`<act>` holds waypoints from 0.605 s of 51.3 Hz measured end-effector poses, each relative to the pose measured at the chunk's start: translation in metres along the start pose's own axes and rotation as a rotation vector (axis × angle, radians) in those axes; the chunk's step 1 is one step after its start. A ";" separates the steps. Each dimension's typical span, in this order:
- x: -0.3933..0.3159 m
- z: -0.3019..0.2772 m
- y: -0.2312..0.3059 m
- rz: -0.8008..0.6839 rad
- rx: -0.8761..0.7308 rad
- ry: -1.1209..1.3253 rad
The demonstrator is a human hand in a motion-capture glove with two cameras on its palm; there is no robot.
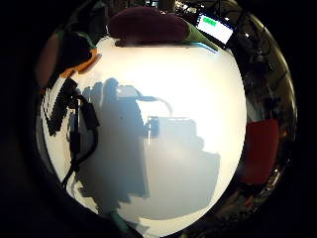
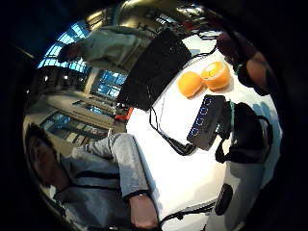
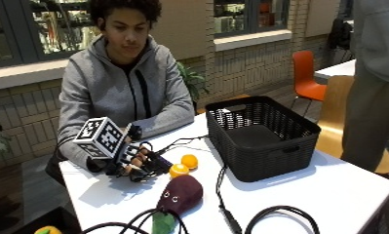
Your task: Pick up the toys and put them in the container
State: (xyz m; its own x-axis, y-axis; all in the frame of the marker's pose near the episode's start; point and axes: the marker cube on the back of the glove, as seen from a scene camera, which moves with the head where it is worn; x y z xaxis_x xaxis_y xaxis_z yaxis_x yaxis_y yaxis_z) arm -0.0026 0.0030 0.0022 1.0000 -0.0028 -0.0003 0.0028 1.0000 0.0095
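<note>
A white surface holds a black woven-plastic basket, two round orange toy fruits and a soft purple plush eggplant with eyes. The gloved right hand rests low beside the oranges, its grip loosely curled, holding nothing.

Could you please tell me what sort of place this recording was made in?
Probably a cafeteria or common room of a public building: a brick wall with large windows, an orange plastic chair, and a white table.
</note>
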 end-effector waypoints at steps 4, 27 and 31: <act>-0.001 -0.001 0.001 -0.002 0.006 0.007; -0.002 -0.004 0.003 0.028 0.049 0.017; -0.004 0.001 0.002 0.049 0.064 0.020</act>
State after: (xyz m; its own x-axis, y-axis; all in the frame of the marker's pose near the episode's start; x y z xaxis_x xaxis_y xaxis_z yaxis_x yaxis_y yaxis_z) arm -0.0070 0.0051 0.0031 0.9987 0.0469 -0.0182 -0.0454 0.9962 0.0738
